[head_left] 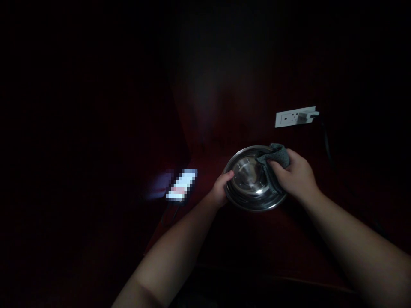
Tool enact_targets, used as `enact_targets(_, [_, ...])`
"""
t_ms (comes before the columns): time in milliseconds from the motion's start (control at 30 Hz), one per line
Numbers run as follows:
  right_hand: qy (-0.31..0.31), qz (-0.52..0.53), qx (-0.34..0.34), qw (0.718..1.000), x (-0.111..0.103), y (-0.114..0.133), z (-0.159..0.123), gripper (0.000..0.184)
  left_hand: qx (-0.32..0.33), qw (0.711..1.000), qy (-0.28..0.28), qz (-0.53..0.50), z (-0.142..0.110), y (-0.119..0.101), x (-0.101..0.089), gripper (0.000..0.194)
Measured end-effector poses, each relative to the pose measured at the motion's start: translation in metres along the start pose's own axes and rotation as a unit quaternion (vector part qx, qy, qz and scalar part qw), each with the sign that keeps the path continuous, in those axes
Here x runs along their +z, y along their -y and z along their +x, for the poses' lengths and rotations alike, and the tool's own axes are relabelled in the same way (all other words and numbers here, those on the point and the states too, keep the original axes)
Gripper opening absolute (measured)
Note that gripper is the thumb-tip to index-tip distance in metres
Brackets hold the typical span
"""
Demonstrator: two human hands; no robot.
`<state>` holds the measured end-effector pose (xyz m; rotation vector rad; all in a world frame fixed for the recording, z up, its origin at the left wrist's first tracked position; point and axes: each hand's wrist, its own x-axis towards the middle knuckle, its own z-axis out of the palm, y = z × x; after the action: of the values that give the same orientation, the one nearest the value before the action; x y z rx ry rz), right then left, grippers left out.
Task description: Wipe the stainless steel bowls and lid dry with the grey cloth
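A shiny round metal bowl (248, 173) is held up in front of me, its inside tilted toward the camera. My left hand (222, 188) grips its left rim, thumb over the edge and the other fingers hidden behind. At the right rim, my right hand (295, 173) is closed on a dark grey-green cloth (275, 160). Part of the cloth hangs over the rim and lies against the bowl's inner wall. Whether the right fingers also press the bowl's outside is hidden.
To the left lies a lit phone (182, 185), its screen blurred out, with a thin cable near its lower end. A white wall socket (294, 116) with a plug (308, 115) and hanging cord is at the right. Dark red surfaces surround the bowl; most of the scene is very dark.
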<state>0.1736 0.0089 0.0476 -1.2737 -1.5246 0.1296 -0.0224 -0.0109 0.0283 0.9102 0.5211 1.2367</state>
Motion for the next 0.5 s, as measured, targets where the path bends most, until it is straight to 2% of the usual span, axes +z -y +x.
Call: enact_targets(500, [0.008,-0.016,-0.038,0.999,-0.0034,0.0023,0.0000,0.017,-0.037,0.999,0.020,0.018,0.0004,-0.0043,-0.0026,0.038])
